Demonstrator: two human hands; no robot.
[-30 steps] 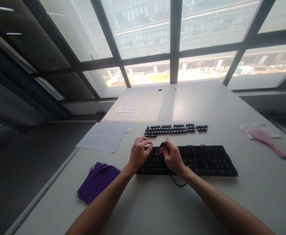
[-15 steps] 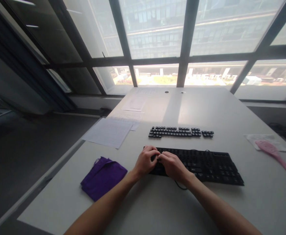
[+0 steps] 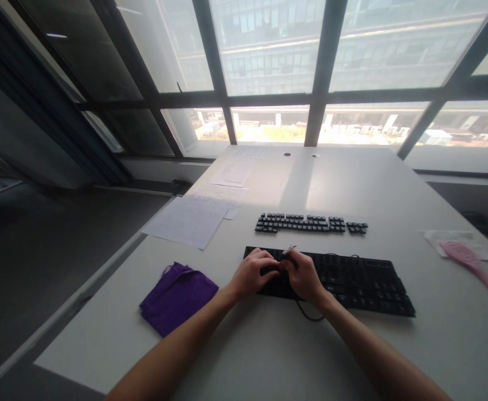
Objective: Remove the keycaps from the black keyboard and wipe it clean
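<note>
A black keyboard (image 3: 365, 284) lies across the white table, its left part under both hands. My left hand (image 3: 254, 273) is over its left end, fingers curled, fingertips meeting those of the other hand; what they pinch is too small to name. My right hand (image 3: 302, 274) is closed on a small tool (image 3: 291, 249) with a thin metallic end that sticks up above the fingers. Behind the keyboard, several loose black keycaps (image 3: 302, 224) stand in rows.
A folded purple cloth (image 3: 177, 299) lies left of the keyboard. Sheets of paper (image 3: 189, 221) are on the left side of the white table (image 3: 244, 356). At the right, a pink hairbrush (image 3: 465, 255) rests partly on a clear bag. A cable loops at the keyboard's front edge.
My right hand has shifted slightly right and turned upward, and the tool's metallic end now shows above it. The fingertips of my left hand have moved slightly right.
</note>
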